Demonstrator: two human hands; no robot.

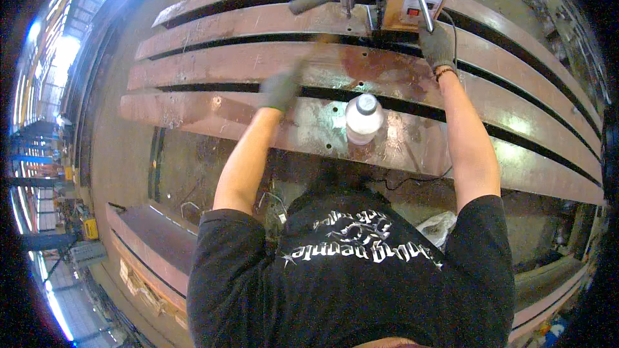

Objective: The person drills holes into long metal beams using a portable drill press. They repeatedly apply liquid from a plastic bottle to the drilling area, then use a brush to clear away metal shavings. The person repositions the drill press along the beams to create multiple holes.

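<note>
My right hand [439, 47], in a dark grey glove, is closed at the lower end of a spoke of the feed handle [422, 6], hiding its grip. That handle belongs to a drilling machine [394, 9] with an orange-brown body and a red switch, standing on the steel beams [258, 58]. Motion smears my gloved left hand [282, 90] over the near beams. A thin, blurred, brown-tipped tool [318, 48] extends from it toward the drill; its kind is unclear. Between my arms, a translucent white bottle [363, 122] with a grey cap stands upright on the nearest beam.
Long gaps part the reddish-brown beams, and several small holes run across them below the drill. A dark wet patch [367, 64] spreads near it. A black cable [412, 183] hangs by the near edge. More beams [155, 238] lie at lower left, beside a plastic bag [438, 227] at my side.
</note>
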